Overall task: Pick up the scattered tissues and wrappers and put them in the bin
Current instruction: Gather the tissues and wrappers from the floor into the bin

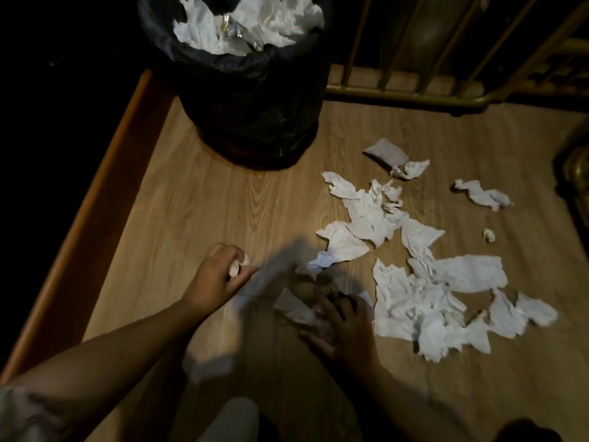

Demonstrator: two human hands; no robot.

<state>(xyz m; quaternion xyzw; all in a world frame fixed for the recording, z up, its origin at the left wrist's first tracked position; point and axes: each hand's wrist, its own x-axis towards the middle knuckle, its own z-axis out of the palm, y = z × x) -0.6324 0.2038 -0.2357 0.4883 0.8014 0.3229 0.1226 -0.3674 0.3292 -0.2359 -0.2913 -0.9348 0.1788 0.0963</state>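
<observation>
A black-lined bin [255,100] stands at the far left of the wooden floor, filled with white tissues and a shiny wrapper. Several crumpled white tissues [424,301] lie scattered across the right half of the floor. My left hand [220,275] holds a small crumpled tissue [237,266] in its curled fingers, low over the floor. My right hand [341,323] grips a bunch of tissue and clear wrapper [299,309] at the near edge of the pile.
A wooden ledge [105,193] runs along the left side of the floor. Brass-coloured railing bars [398,90] stand at the back right. A tiny tissue ball [489,235] lies apart at the right. My knee [236,419] shows at the bottom.
</observation>
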